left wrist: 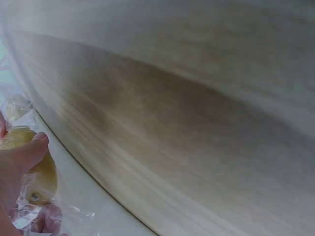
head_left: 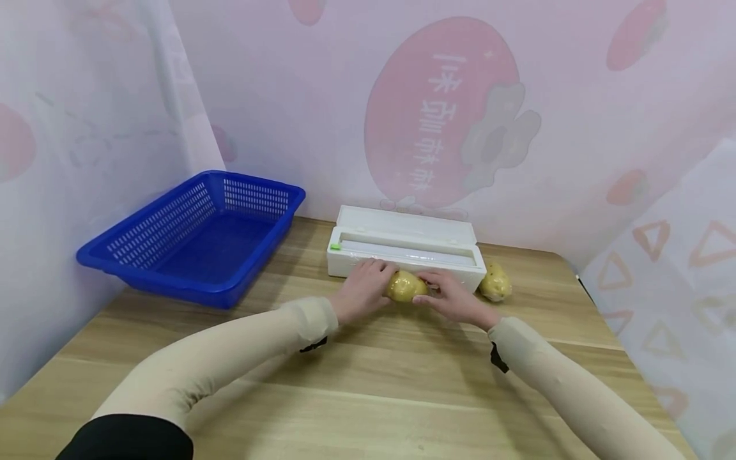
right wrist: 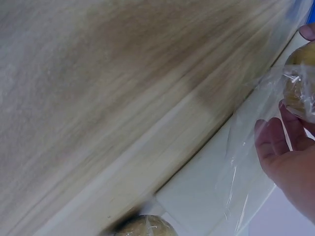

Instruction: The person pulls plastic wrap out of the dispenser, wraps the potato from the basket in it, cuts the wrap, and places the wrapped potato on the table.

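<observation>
A yellow potato (head_left: 406, 287), glossy under clear plastic wrap (right wrist: 238, 142), is between both hands just in front of a white cling film box (head_left: 414, 262). My left hand (head_left: 363, 291) grips its left side, the thumb (left wrist: 33, 150) lying over the potato (left wrist: 45, 179). From the right, my right hand (head_left: 454, 298) holds the wrap at the potato's other end, thumb and fingertips right at the skin. In the right wrist view, curled fingers (right wrist: 272, 136) show through loose film. Part of the left fingers is hidden behind the potato.
The box lid (head_left: 405, 223) stands open toward the patterned backdrop. A second potato in film (head_left: 495, 283) rests at the box's right end. To the left sits a blue plastic basket (head_left: 172, 291) with slotted sides. All stand on a wooden table (head_left: 397, 396).
</observation>
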{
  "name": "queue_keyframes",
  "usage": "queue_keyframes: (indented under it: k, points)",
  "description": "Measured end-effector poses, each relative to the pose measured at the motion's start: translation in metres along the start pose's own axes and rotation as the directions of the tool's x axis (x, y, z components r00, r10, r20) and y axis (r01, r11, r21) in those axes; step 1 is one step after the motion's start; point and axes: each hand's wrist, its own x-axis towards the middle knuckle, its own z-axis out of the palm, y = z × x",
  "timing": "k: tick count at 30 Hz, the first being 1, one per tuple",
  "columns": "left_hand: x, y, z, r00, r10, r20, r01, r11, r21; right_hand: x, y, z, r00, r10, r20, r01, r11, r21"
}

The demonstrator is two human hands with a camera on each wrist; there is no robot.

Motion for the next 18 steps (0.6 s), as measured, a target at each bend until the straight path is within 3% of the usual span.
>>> queue_keyframes:
  k: [5, 9, 12, 16, 18]
  points:
    - [0.002, -0.003, -0.003, 1.0, 0.004, -0.01, -0.004, 1.0, -0.018, 0.002, 0.004, 0.001, 0.999, 0.034, 0.001, -0.034, 0.998, 0.053]
    - [0.001, -0.005, -0.003, 1.0, 0.002, -0.006, -0.002, 1.0, -0.031, 0.001, 0.0, 0.003, 0.993, 0.117, -0.017, -0.116, 0.991, 0.072]
    - [0.001, -0.006, -0.002, 1.0, -0.013, 0.001, 0.013, 0.999, -0.038, -0.003, -0.014, 0.002, 0.982, 0.146, -0.117, -0.154, 0.986, -0.067]
    - [0.002, -0.006, -0.004, 0.999, -0.039, 0.004, 0.039, 0.998, -0.053, -0.007, -0.041, 0.001, 0.953, 0.016, -0.304, -0.108, 0.951, -0.288]
    - [0.003, -0.006, -0.006, 0.999, -0.05, 0.004, 0.05, 0.997, -0.056, -0.007, -0.05, 0.003, 0.937, -0.04, -0.347, -0.071, 0.951, -0.301]
